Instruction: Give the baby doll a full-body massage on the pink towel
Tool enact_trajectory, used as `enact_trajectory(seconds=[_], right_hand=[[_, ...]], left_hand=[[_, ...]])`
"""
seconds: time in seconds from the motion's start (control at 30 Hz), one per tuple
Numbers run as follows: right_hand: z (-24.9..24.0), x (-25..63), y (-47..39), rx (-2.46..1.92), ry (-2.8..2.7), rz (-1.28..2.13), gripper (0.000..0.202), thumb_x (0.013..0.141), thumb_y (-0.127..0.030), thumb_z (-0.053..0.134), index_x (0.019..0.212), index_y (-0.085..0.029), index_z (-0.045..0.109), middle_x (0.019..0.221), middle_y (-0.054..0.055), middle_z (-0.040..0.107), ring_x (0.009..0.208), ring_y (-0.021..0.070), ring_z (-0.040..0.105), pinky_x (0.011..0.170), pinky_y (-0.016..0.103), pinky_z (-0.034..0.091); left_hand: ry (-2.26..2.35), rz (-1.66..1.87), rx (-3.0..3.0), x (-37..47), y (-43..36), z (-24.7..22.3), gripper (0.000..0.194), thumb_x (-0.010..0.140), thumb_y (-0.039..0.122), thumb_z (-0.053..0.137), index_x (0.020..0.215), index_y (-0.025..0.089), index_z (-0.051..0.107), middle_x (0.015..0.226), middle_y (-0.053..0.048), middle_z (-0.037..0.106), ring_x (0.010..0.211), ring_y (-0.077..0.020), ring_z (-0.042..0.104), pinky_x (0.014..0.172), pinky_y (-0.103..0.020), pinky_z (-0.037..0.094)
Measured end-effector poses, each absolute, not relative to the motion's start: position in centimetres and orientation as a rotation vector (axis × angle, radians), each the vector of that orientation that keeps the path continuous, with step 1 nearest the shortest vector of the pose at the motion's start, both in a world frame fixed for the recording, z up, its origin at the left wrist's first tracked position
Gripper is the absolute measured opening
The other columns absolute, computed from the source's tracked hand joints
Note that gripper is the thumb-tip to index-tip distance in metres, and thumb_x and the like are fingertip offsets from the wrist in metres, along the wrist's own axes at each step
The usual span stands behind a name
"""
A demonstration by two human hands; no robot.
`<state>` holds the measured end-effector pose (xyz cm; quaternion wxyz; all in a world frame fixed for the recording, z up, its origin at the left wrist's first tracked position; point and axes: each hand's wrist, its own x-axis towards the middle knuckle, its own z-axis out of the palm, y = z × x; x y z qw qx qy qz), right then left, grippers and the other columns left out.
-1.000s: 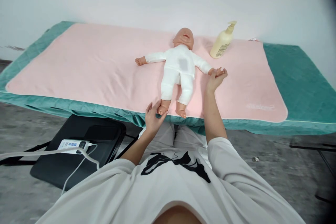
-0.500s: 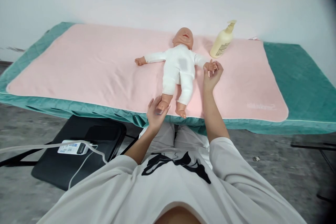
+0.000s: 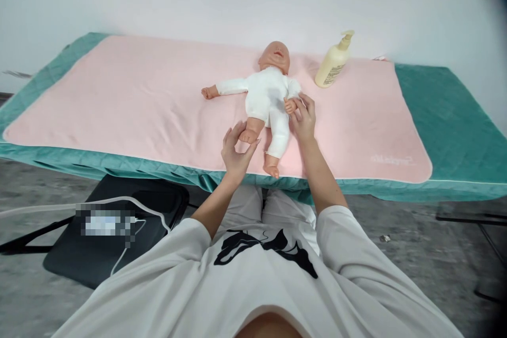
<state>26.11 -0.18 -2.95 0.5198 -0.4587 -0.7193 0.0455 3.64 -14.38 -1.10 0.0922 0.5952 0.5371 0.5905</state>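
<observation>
On its back on the pink mat lies a baby doll with a white cloth body, its head toward the wall. My left hand curls its thumb and fingers around the doll's bare foot on the left side. That leg is bent up toward the belly. With thumb and fingers my right hand grips the doll's arm on the right side by its small hand, which rests close to the body. The doll's other arm stretches out sideways, and its other leg lies straight toward me.
A cream pump bottle stands on the mat to the right of the doll. Under the mat, a green quilted cover spreads over the table against the wall. A black chair with a white device and cable sits at lower left.
My right hand has brought the doll's arm inward, from stretched out to beside the body. My left hand has pushed the foot up toward the belly, bending the leg.
</observation>
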Motion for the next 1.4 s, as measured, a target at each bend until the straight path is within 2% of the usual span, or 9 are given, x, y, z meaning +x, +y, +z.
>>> enact_trajectory(seconds=[0.17, 0.43, 0.8, 0.97, 1.17, 1.27, 1.4], right_hand=[[-2.9, 26.0, -0.2, -1.046, -1.818, 0.142, 0.053, 0.098, -0.058, 0.035, 0.125, -0.021, 0.062, 0.133, 0.014, 0.057, 0.136, 0.0256, 0.050, 0.118, 0.052, 0.043], [-3.1, 26.0, 0.3, -1.050, -1.849, 0.139, 0.051, 0.097, -0.059, 0.037, 0.121, -0.025, 0.065, 0.126, 0.010, 0.064, 0.132, 0.0251, 0.055, 0.118, 0.051, 0.043], [-3.3, 26.4, 0.2, -1.079, -1.691, 0.051, 0.052, 0.096, -0.059, 0.040, 0.125, -0.021, 0.060, 0.126, 0.015, 0.061, 0.127, 0.0273, 0.056, 0.114, 0.054, 0.044], [-3.6, 26.8, 0.5, -1.121, -1.471, 0.023, 0.057, 0.096, -0.057, 0.041, 0.138, -0.018, 0.047, 0.131, 0.016, 0.057, 0.127, 0.0260, 0.056, 0.111, 0.054, 0.045], [-4.8, 27.7, 1.7, -1.130, -1.281, 0.055, 0.068, 0.097, -0.055, 0.039, 0.152, -0.018, 0.024, 0.148, 0.020, 0.037, 0.142, 0.0266, 0.045, 0.114, 0.053, 0.042], [-5.9, 28.4, 2.5, -1.140, -1.235, 0.019, 0.067, 0.098, -0.052, 0.035, 0.154, -0.021, 0.015, 0.149, 0.019, 0.032, 0.144, 0.0258, 0.041, 0.114, 0.056, 0.040], [-7.6, 29.4, 3.8, -1.164, -1.149, -0.037, 0.064, 0.099, -0.051, 0.030, 0.153, -0.022, 0.011, 0.145, 0.019, 0.032, 0.142, 0.0250, 0.043, 0.113, 0.061, 0.040]], left_hand=[[1.543, 1.791, 1.772, 3.8, -13.5, -0.1, 0.064, 0.086, 0.045, 0.074, 0.141, 0.023, 0.047, 0.132, -0.009, 0.065, 0.126, -0.0252, 0.062, 0.116, -0.045, 0.044], [1.547, 1.744, 1.792, 3.8, -13.5, 0.2, 0.066, 0.087, 0.048, 0.073, 0.142, 0.024, 0.046, 0.135, -0.010, 0.063, 0.128, -0.0266, 0.060, 0.115, -0.047, 0.045], [1.594, 1.717, 1.762, 3.3, -15.4, -0.8, 0.061, 0.084, 0.046, 0.076, 0.137, 0.025, 0.053, 0.131, -0.008, 0.066, 0.125, -0.0260, 0.062, 0.116, -0.048, 0.043], [1.672, 1.686, 1.816, 2.8, -17.2, -2.2, 0.055, 0.084, 0.047, 0.075, 0.131, 0.024, 0.058, 0.128, -0.008, 0.069, 0.123, -0.0249, 0.064, 0.116, -0.046, 0.044], [1.785, 1.568, 1.949, 1.5, -18.8, -4.5, 0.050, 0.085, 0.049, 0.073, 0.125, 0.021, 0.060, 0.120, -0.010, 0.072, 0.114, -0.0253, 0.068, 0.113, -0.048, 0.046], [1.826, 1.530, 1.947, 1.0, -19.6, -5.4, 0.049, 0.085, 0.048, 0.072, 0.124, 0.021, 0.062, 0.120, -0.011, 0.072, 0.115, -0.0259, 0.068, 0.111, -0.048, 0.049], [1.856, 1.477, 1.923, 0.9, -20.5, -6.0, 0.047, 0.085, 0.045, 0.072, 0.124, 0.020, 0.063, 0.120, -0.011, 0.072, 0.119, -0.0275, 0.065, 0.109, -0.048, 0.050]])
